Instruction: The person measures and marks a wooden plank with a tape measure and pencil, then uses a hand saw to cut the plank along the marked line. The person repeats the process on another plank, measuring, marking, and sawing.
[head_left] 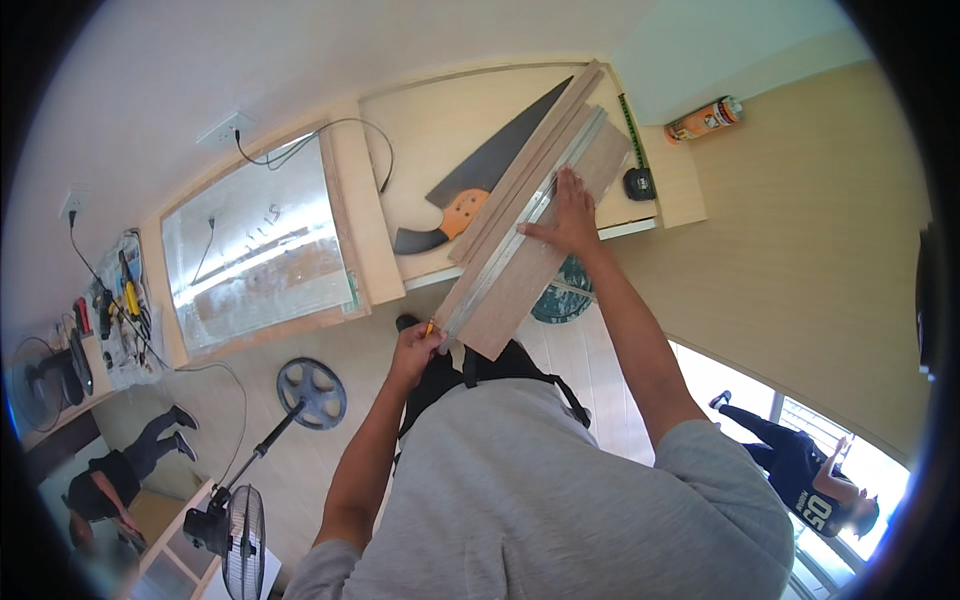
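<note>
Wooden board [520, 282] and straightedge [500, 258] lie under a spread right hand [572, 215], seemingly for steadiness; left hand [413, 353] pinches a pencil [430, 327].

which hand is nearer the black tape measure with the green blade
Right. The right hand, spread over the brown wooden board, is left of the tape measure; the left hand, near the board's lower end, is farther away.

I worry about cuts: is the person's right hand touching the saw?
Apart. The head view shows the right hand lying on the metal bar, with wooden strips between that hand and the saw.
</note>
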